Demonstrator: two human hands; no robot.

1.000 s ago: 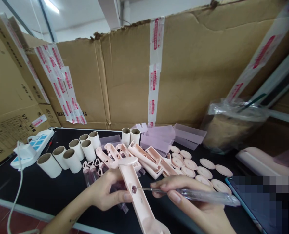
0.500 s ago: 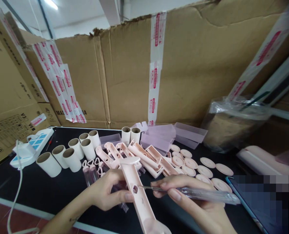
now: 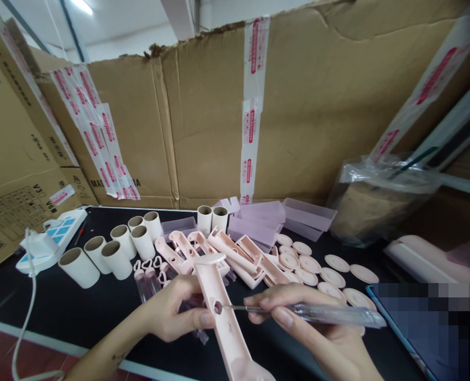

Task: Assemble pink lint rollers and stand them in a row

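My left hand [image 3: 183, 309] is closed around the side of a long pink plastic holder [image 3: 229, 330], tilted with its hollow side toward me. A small round hole with a dark rim sits midway along its channel. In my right hand [image 3: 310, 323] is a thin metal-tipped tool with a clear handle [image 3: 330, 313], perhaps a screwdriver, held like a pen. Its tip reaches the edge of the hole. Behind the holder lie more pink holders [image 3: 238, 256] in a pile. Purple clear tubes with heart-shaped loops [image 3: 149, 278] lie beside my left hand, partly hidden by it.
Several white cardboard tubes [image 3: 118, 259] stand at the left, near a power strip [image 3: 52, 241]. Pink discs [image 3: 332, 277] and translucent purple sheets [image 3: 258, 222] lie at the back right. A phone [image 3: 425, 328] is at the right edge. Cardboard [image 3: 203, 127] walls the back.
The holder and the tool have shifted very slightly left together. Both hands keep the same grip, and the tip stays at the hole.
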